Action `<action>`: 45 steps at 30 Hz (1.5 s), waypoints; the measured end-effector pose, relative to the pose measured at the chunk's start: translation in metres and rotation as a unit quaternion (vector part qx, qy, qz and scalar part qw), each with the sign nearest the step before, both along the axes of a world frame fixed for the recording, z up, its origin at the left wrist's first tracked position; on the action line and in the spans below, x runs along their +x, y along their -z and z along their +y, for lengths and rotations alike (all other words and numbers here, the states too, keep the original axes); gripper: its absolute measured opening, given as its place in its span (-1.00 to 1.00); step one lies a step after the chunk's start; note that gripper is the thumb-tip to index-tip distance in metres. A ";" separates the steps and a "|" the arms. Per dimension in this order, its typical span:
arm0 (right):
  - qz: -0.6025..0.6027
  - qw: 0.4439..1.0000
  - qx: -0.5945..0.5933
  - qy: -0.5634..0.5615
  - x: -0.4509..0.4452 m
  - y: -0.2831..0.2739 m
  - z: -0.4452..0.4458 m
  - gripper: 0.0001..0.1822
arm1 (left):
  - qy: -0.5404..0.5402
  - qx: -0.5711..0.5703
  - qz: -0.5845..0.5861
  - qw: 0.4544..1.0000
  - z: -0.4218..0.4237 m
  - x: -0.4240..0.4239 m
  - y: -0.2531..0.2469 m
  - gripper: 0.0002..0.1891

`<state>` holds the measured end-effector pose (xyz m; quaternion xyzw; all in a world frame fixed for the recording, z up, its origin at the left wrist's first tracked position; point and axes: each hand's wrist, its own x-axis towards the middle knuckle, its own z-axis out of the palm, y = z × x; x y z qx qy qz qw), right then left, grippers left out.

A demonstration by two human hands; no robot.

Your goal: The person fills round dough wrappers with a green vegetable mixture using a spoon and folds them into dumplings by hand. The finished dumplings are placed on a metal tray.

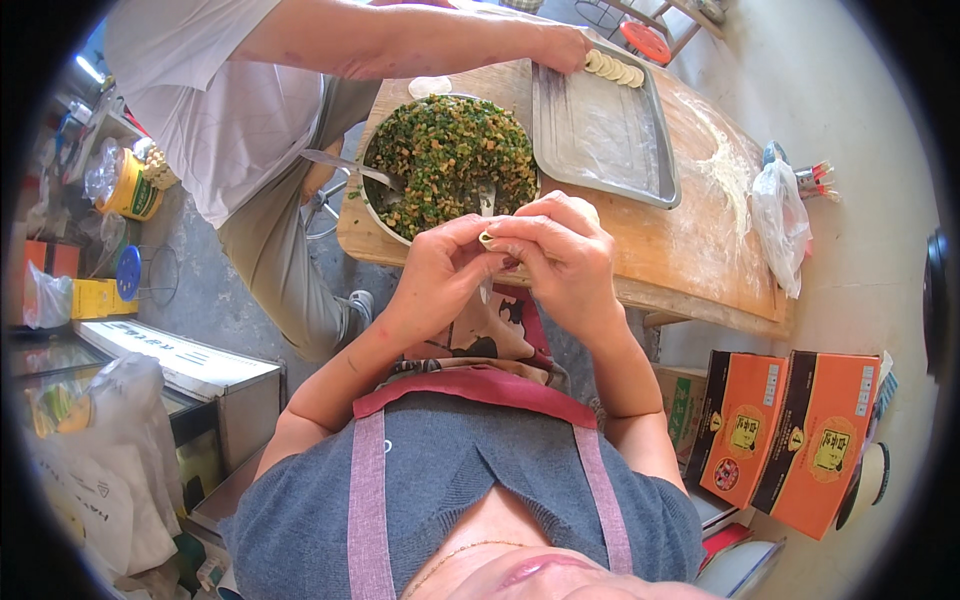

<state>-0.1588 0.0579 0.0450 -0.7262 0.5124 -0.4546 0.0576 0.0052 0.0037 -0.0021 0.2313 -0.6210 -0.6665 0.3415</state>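
My left hand [454,262] and my right hand [559,251] meet in front of the bowl, both pinching a folded dumpling wrapper [486,238]; its inside is mostly hidden by my fingers. Just beyond them a large metal bowl [365,174] holds a chopped green and brown filling [450,150]. One metal spoon [352,165] leans on the bowl's left side, and another spoon [487,199] stands in the filling near my fingers. A metal tray [600,135] lies to the right of the bowl, with a row of several dumplings [615,69] at its far end. A round wrapper [430,87] lies behind the bowl.
A co-worker's hand [562,49] touches the tray's far edge, the arm stretching over the bowl's far side. Flour [724,172] dusts the wooden table [697,247]. A plastic bag [780,217] hangs at its right edge. Orange boxes [817,442] stand lower right; a white-topped cabinet [180,356] is at left.
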 end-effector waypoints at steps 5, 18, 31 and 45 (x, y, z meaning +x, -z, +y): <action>-0.004 0.999 -0.032 0.017 0.005 0.016 -0.005 -0.86 | 0.009 0.011 0.021 1.000 -0.001 0.001 0.007 -0.77; 0.056 0.997 -0.040 0.019 0.002 -0.004 0.001 -0.89 | 0.028 0.005 -0.024 0.999 0.000 0.007 -0.001 -0.74; 0.089 0.996 -0.001 0.021 -0.006 0.001 0.004 -0.85 | 0.081 0.092 0.049 0.991 0.003 0.002 0.003 -0.72; 0.270 0.962 0.040 -0.034 -0.026 0.002 -0.012 -0.68 | 0.095 0.163 0.040 0.981 -0.005 -0.004 0.001 -0.81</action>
